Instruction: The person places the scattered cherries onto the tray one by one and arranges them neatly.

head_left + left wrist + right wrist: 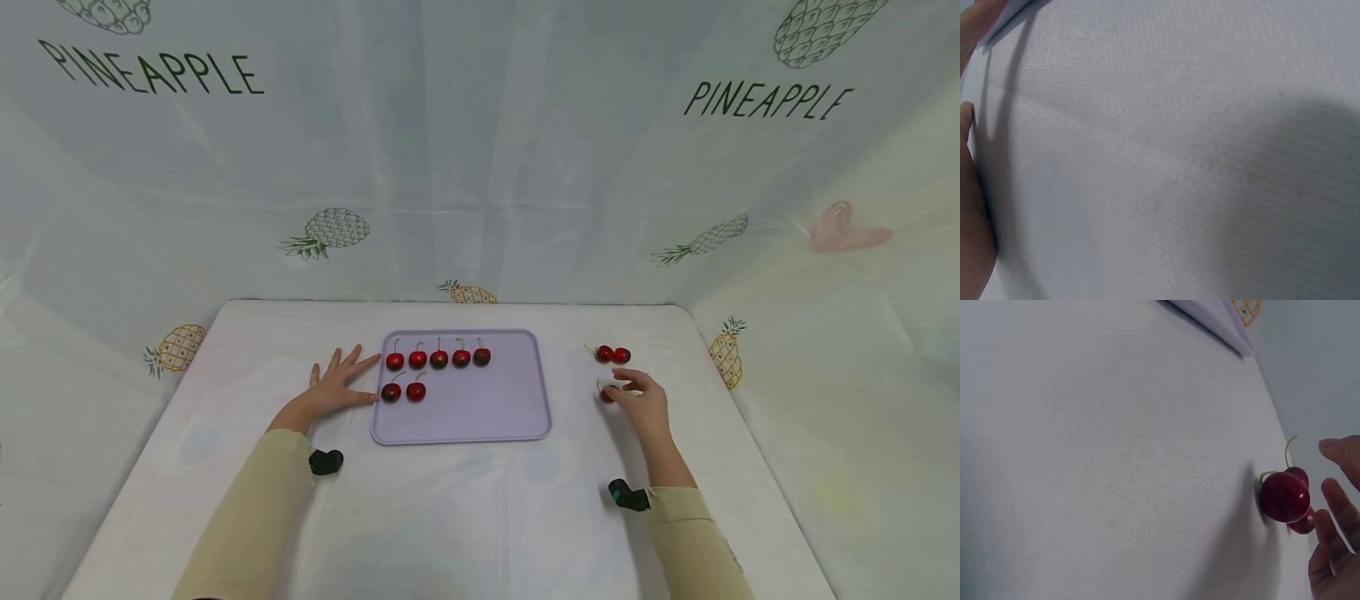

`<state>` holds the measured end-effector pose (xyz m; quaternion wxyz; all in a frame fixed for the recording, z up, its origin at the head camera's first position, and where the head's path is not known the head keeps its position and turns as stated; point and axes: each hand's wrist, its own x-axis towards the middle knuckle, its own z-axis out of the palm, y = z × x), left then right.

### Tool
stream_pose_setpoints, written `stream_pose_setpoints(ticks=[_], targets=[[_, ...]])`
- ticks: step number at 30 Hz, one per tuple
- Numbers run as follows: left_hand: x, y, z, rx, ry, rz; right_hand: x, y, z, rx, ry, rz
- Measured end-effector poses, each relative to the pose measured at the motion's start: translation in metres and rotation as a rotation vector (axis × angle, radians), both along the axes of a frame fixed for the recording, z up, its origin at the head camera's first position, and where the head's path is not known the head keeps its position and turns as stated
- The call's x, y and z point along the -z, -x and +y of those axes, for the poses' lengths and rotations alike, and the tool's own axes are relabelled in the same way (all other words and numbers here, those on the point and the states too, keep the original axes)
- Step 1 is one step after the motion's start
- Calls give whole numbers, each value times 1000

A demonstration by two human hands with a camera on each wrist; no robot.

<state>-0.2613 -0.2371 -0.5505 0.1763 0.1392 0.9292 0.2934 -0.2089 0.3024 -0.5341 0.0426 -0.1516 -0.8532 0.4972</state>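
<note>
With fingers spread, my left hand (333, 389) lies at the left edge of a lilac tray (480, 417), its thumb and forefinger touching the rim. Dark red cherries with stems stand in the tray: a back row of several (438, 359) and two (416, 391) in front at the left. My right hand (645, 408) reaches over a single cherry (1285, 497) on the table, right of the tray. In the right wrist view its fingers are parted beside that cherry and not closed round it. Two more cherries (612, 354) lie touching just behind.
A white cloth covers the table (435, 517), and a pineapple-print curtain (480, 150) hangs behind it. Dark wrist cameras sit by the left sleeve (326, 462) and the right sleeve (628, 496). Mostly tablecloth fills the left wrist view.
</note>
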Motion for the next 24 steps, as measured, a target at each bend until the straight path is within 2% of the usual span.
stream_pose_setpoints(ticks=[6,24], targets=[[-1,-1,1,-1,-3,4,6,-1,1,-47,-25,-96],[0,-1,1,-5,-3,13,15,-3,-2,-29,-56,-113]])
